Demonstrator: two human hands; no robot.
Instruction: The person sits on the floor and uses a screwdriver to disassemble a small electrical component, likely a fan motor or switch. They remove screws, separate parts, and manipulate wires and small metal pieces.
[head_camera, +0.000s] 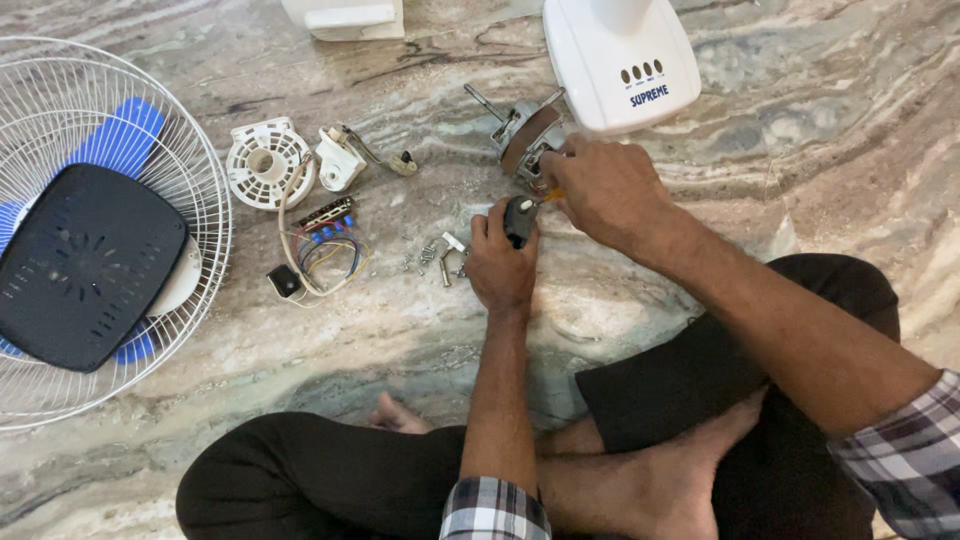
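Note:
I sit cross-legged on a marbled stone floor. My left hand (500, 262) is closed around a small black part (519, 218) with a pale tip. My right hand (605, 188) pinches an orange-handled tool (551, 196) whose tip meets that black part. Just beyond my right hand lies the bare fan motor (525, 135) with its metal shaft pointing up left. Several small screws and metal bits (440, 257) lie beside my left hand.
A white wire fan guard (205, 215) with blue blades and a black back cover (85, 265) lies at left. A round white vented cover (264, 162), a white bracket (340, 160), a switch strip with coloured wires (325, 240) and the white fan base (620, 60) surround the work.

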